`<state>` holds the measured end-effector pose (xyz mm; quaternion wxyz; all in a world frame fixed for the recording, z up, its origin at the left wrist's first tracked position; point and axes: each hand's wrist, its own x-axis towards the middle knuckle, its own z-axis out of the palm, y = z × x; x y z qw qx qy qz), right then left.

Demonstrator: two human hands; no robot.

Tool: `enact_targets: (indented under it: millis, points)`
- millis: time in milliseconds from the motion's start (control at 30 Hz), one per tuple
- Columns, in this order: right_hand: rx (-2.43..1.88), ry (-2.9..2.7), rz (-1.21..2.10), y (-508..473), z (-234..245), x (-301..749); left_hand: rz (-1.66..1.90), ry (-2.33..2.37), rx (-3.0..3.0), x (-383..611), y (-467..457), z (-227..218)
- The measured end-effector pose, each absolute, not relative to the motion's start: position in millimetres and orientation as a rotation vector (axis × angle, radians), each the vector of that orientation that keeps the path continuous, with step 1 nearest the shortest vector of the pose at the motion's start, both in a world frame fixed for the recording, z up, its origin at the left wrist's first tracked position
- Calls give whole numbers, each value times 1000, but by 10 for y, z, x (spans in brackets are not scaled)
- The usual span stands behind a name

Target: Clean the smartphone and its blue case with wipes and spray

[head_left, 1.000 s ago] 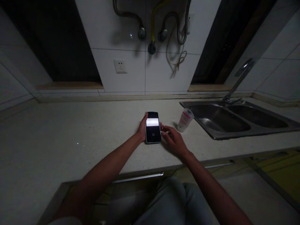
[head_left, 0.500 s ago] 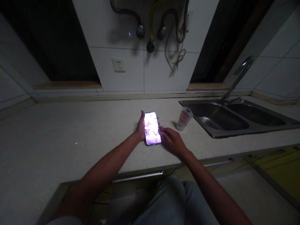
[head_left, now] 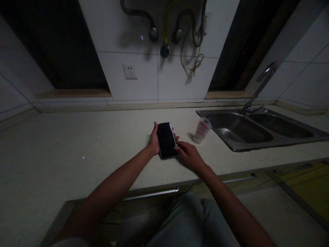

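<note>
A smartphone [head_left: 166, 141] with a black, unlit screen lies face up in my left hand [head_left: 153, 140]. The thumb runs along its left edge, and the other fingertips show past its right edge. My right hand [head_left: 189, 154] is closed at the lower right edge of the phone, with the thumb over the rim and the forefinger by its side. The remaining right fingers are curled and partly hidden. To the right of both hands, a clear plastic cup [head_left: 202, 131] with red print stands on the counter, apart from them.
A pale countertop [head_left: 64, 147] runs along the tiled wall. On the right is a double steel sink [head_left: 233, 145] with a tall faucet [head_left: 262, 85]. A wall socket [head_left: 130, 72], hoses and a looped cord [head_left: 196, 65] are above the counter. Drawer handles [head_left: 151, 195] line the front.
The phone's screen has gone from brightly lit to black, and the scene is dimmer. My right thumb has moved slightly left onto the phone's edge. The cup stays put.
</note>
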<state>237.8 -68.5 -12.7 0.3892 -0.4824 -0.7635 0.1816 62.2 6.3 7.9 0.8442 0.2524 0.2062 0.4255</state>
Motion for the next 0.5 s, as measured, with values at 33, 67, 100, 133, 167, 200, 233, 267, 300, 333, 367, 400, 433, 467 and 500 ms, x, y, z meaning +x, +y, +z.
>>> enact_targets:
  millis: [33,67,100,133,167,200,233,267,300,333,367,400,433,467,500]
  points:
    - [-1229,-1942,464,-684,-132,2379,908,422,527,625,60,80]
    - [-1230,-1942,474,-684,-137,2381,924,412,521,629,59,79]
    - [-1229,-1941,490,-683,-140,2382,940,406,512,634,59,78]
    - [-1223,-1940,512,-682,-142,2384,953,407,502,640,61,76]
    - [-1212,-1935,535,-679,-143,2385,961,418,492,646,63,74]
    - [-1197,-1925,557,-676,-145,2386,967,438,484,652,66,71]
    - [-1182,-1908,573,-671,-148,2387,970,462,478,659,70,69]
    - [-1170,-1889,583,-665,-152,2388,973,485,475,665,73,66]
    - [-1161,-1868,591,-658,-158,2391,975,506,473,672,75,62]
    - [-1155,-1846,596,-651,-166,2394,975,525,474,680,77,57]
    - [-1152,-1825,599,-642,-175,2398,971,539,477,688,79,52]
    - [-1151,-1802,598,-633,-185,2404,963,553,483,697,81,48]
    - [-1153,-1774,592,-624,-197,2412,958,575,488,707,83,44]
    - [-1159,-1740,583,-615,-210,2421,957,609,491,717,85,43]
    - [-1167,-1704,574,-607,-222,2430,961,649,493,728,88,44]
